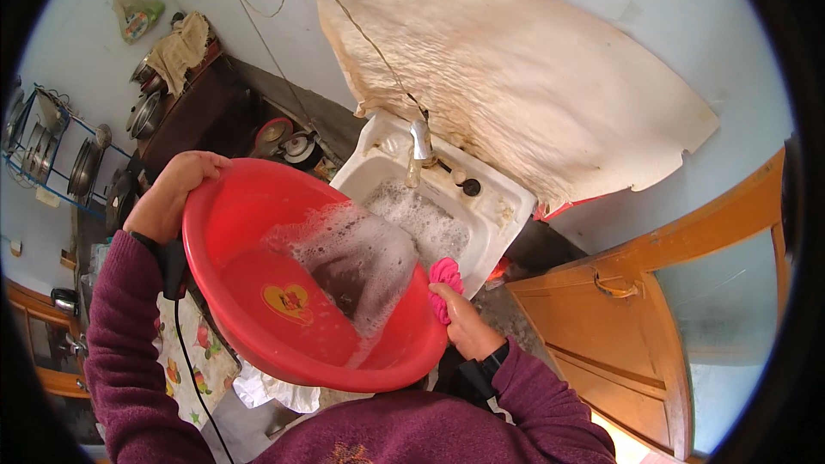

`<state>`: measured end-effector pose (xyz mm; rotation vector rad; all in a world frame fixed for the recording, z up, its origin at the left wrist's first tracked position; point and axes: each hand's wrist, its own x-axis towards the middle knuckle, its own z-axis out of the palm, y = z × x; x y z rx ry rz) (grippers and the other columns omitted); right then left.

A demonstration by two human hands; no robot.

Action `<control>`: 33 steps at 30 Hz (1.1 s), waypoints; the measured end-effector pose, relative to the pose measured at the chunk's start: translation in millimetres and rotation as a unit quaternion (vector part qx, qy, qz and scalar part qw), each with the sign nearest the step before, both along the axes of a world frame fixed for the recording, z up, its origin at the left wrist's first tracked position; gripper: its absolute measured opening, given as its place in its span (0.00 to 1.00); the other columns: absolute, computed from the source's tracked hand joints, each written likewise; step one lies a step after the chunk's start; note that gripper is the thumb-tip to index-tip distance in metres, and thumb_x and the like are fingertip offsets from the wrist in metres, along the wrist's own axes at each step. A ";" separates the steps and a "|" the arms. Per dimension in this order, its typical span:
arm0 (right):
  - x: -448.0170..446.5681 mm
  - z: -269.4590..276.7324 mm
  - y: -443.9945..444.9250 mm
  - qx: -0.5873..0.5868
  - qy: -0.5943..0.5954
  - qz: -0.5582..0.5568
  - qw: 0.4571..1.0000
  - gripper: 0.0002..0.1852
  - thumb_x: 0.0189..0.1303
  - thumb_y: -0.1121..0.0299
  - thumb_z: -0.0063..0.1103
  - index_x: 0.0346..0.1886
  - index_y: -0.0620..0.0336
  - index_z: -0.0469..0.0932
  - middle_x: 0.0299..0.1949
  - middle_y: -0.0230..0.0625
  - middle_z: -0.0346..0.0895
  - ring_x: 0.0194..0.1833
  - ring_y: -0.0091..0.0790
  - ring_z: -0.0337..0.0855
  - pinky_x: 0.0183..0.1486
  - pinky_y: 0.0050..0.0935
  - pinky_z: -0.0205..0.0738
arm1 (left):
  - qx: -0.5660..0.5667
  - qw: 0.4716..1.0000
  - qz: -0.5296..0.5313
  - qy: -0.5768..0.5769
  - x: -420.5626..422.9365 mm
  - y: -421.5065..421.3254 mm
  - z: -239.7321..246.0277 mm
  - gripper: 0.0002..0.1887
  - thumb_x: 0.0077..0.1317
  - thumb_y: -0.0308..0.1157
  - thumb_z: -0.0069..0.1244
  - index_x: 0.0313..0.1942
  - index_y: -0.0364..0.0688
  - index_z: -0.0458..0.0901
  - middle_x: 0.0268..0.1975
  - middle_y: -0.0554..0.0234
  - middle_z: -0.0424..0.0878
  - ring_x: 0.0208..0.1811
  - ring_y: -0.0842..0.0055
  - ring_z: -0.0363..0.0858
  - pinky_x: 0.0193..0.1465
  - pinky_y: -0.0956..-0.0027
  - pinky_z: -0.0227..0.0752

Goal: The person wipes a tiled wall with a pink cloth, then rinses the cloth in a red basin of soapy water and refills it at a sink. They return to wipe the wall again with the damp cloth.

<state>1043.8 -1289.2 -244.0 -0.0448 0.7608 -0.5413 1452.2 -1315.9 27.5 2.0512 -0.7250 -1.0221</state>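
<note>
A large red plastic basin (pixel 258 328) is tilted toward the white ceramic sink (pixel 509 206), with soapy water and foam on its sink side. My left hand (pixel 177 190) grips its rim at the upper left. With my right hand (pixel 465 322) I hold a bunched pink cloth (pixel 447 280) against the rim at the right. Foamy water (pixel 419 219) stands in the sink, below a metal faucet (pixel 420 148). A dark round sink plug (pixel 471 187) rests on the sink's ledge. The far lip of the basin is covered by foam.
An orange wooden door (pixel 593 309) with a glass pane stands at the right. Pots and a kettle (pixel 300 147) sit behind the basin on the left, and a blue rack (pixel 71 187) holds metal pans. A fruit-patterned cloth (pixel 193 361) lies below my left forearm. A cord hangs above the faucet.
</note>
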 end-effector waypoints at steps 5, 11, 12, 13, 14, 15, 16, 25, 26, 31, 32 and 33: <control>-3.2 -11.7 -11.2 0.041 -0.006 0.010 0.999 0.14 0.64 0.67 0.56 0.50 0.62 0.78 0.47 0.39 0.82 0.49 0.39 0.82 0.54 0.42 0.77 | 0.005 1.000 0.005 0.017 -22.3 -16.0 14.0 0.15 0.59 0.17 0.40 0.43 0.33 0.81 0.40 0.55 0.83 0.37 0.68 0.82 0.44 0.64 0.80; -5.0 -3.9 -23.1 -0.029 0.084 -0.046 0.995 0.15 0.59 0.70 0.63 0.49 0.64 0.78 0.44 0.38 0.82 0.43 0.35 0.83 0.49 0.38 0.79 | -0.063 0.998 0.026 0.001 -5.9 18.6 -5.4 0.18 0.58 0.19 0.42 0.50 0.30 0.78 0.41 0.53 0.84 0.39 0.69 0.83 0.47 0.66 0.79; -4.0 3.2 -25.4 -0.049 0.114 -0.058 0.991 0.15 0.59 0.71 0.64 0.48 0.64 0.78 0.43 0.37 0.82 0.42 0.34 0.83 0.47 0.37 0.79 | -0.063 0.997 0.029 0.033 4.1 35.0 -13.4 0.19 0.58 0.21 0.42 0.50 0.31 0.78 0.41 0.55 0.84 0.40 0.70 0.83 0.47 0.66 0.79; -2.4 11.7 -27.7 -0.070 0.144 -0.071 0.985 0.15 0.58 0.71 0.65 0.47 0.65 0.79 0.42 0.37 0.82 0.41 0.33 0.83 0.46 0.36 0.78 | -0.084 0.993 0.002 0.087 13.7 55.7 -23.7 0.19 0.59 0.22 0.43 0.51 0.31 0.78 0.42 0.56 0.84 0.40 0.70 0.83 0.48 0.67 0.78; -0.8 21.6 -30.3 -0.094 0.157 -0.072 0.981 0.14 0.58 0.71 0.65 0.46 0.65 0.79 0.41 0.36 0.82 0.40 0.32 0.83 0.45 0.35 0.78 | -0.084 0.993 0.037 0.078 22.9 75.8 -36.2 0.19 0.59 0.22 0.43 0.51 0.31 0.79 0.43 0.56 0.84 0.41 0.71 0.84 0.48 0.68 0.78; 0.4 32.0 -33.2 -0.118 0.170 -0.072 0.976 0.13 0.57 0.71 0.65 0.45 0.66 0.80 0.40 0.36 0.82 0.40 0.31 0.83 0.44 0.34 0.78 | -0.104 0.990 0.041 0.091 30.5 95.3 -51.3 0.18 0.59 0.23 0.43 0.50 0.31 0.79 0.43 0.57 0.84 0.41 0.71 0.84 0.49 0.68 0.77; 3.1 42.5 -37.1 -0.150 0.166 -0.073 0.972 0.12 0.57 0.71 0.66 0.43 0.66 0.80 0.39 0.36 0.82 0.39 0.30 0.83 0.43 0.33 0.78 | -0.108 0.989 0.051 0.086 36.2 116.7 -65.8 0.18 0.60 0.24 0.44 0.51 0.31 0.79 0.44 0.56 0.84 0.42 0.71 0.84 0.50 0.68 0.77; 47.6 103.2 -63.4 -0.301 0.162 -0.013 0.939 0.10 0.57 0.74 0.64 0.41 0.68 0.81 0.37 0.35 0.83 0.35 0.28 0.83 0.37 0.29 0.77 | -0.194 0.935 0.202 0.218 30.6 225.6 -140.4 0.17 0.65 0.23 0.44 0.54 0.32 0.76 0.46 0.54 0.84 0.44 0.70 0.85 0.50 0.67 0.79; 52.0 107.2 -67.0 -0.317 0.167 -0.007 0.933 0.10 0.57 0.74 0.64 0.41 0.68 0.81 0.37 0.35 0.83 0.35 0.28 0.83 0.37 0.29 0.77 | -0.199 0.935 0.200 0.213 34.7 227.4 -141.4 0.17 0.65 0.23 0.44 0.54 0.32 0.76 0.47 0.54 0.84 0.44 0.70 0.84 0.50 0.67 0.79; 66.6 124.3 -74.8 -0.415 0.178 -0.018 0.892 0.13 0.57 0.72 0.65 0.45 0.67 0.81 0.39 0.34 0.82 0.37 0.27 0.81 0.40 0.29 0.76 | -0.292 0.926 0.152 0.186 43.3 245.3 -145.8 0.20 0.64 0.24 0.47 0.57 0.31 0.74 0.51 0.53 0.83 0.48 0.69 0.83 0.55 0.66 0.77; 63.6 127.4 -72.7 -0.435 0.147 -0.029 0.888 0.16 0.57 0.73 0.65 0.48 0.67 0.79 0.42 0.34 0.81 0.39 0.28 0.81 0.43 0.30 0.76 | -0.315 0.921 0.148 0.176 36.7 249.8 -149.9 0.21 0.64 0.24 0.48 0.58 0.31 0.73 0.51 0.53 0.82 0.49 0.69 0.83 0.56 0.66 0.76; 59.2 130.4 -70.6 -0.428 0.166 -0.040 0.887 0.16 0.57 0.74 0.64 0.49 0.67 0.78 0.42 0.34 0.81 0.40 0.28 0.82 0.43 0.30 0.76 | -0.338 0.916 0.142 0.166 29.6 254.0 -152.9 0.21 0.64 0.24 0.48 0.58 0.31 0.72 0.52 0.53 0.82 0.50 0.69 0.83 0.56 0.66 0.76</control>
